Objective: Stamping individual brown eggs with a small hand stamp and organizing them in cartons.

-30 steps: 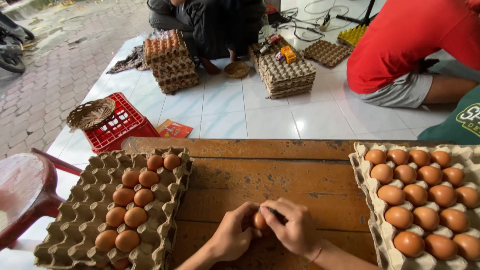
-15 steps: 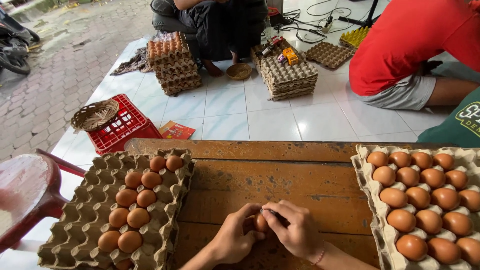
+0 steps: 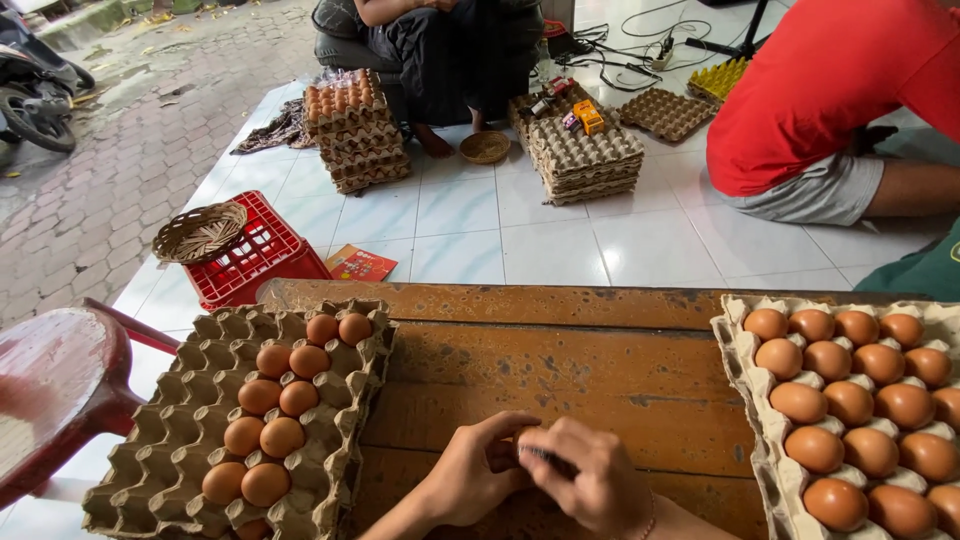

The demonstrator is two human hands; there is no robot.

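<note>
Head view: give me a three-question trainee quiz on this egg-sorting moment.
1. True or false: the right egg tray holds more eggs than the left egg tray.
2. What rests on the red crate? A) woven basket B) yellow tray C) bowl
3. Which surface carries both trays?

Key:
1. True.
2. A.
3. The wooden table, where the left hand and right hand meet, apparently around an egg, mostly hidden.

Bare forearms, sleeveless at wrists; thin bracelet [image 3: 649,517] on right wrist.
</note>
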